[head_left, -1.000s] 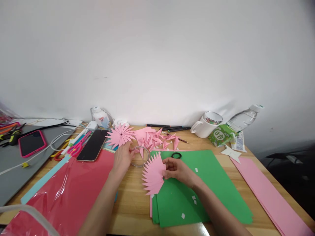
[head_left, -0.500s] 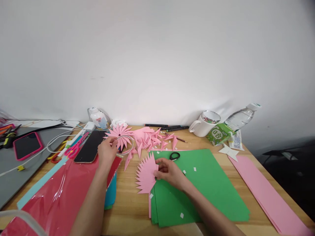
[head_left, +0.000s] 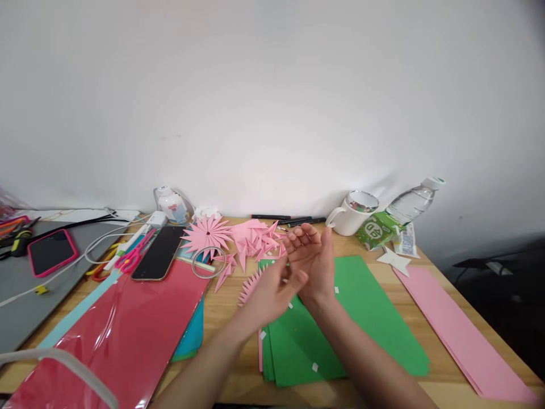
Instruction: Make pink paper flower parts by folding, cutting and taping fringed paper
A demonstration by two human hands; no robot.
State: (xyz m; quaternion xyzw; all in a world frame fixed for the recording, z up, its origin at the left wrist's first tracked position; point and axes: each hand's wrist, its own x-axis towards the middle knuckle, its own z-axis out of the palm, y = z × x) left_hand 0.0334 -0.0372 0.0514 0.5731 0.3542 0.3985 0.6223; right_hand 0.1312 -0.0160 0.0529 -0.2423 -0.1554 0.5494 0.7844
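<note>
My left hand (head_left: 272, 292) is over the left edge of the green paper (head_left: 374, 318), its thumb apart and its fingertips partly hidden beside my other palm. Against it, my right hand (head_left: 313, 264) is open, palm showing and fingers loosely bent, with nothing visible in it. Partly covered by my left hand is a pink toothed paper fan (head_left: 249, 287). A pale ring (head_left: 208, 262) lies by the top of the red wrapped paper (head_left: 140, 318). Just behind it is a pink pointed paper rosette (head_left: 208, 234).
Pink folded paper points (head_left: 255, 238) are heaped near several black pens (head_left: 298, 220). A white mug (head_left: 354, 213), green packet (head_left: 377, 230) and tilted water bottle (head_left: 411, 201) stand at right, near pink strips (head_left: 462, 332). A phone (head_left: 158, 254) and pink scissors (head_left: 135, 253) lie left.
My left hand has let go of the ring and moved right to meet my right hand. My right hand has released the pink fan, risen slightly and turned palm up.
</note>
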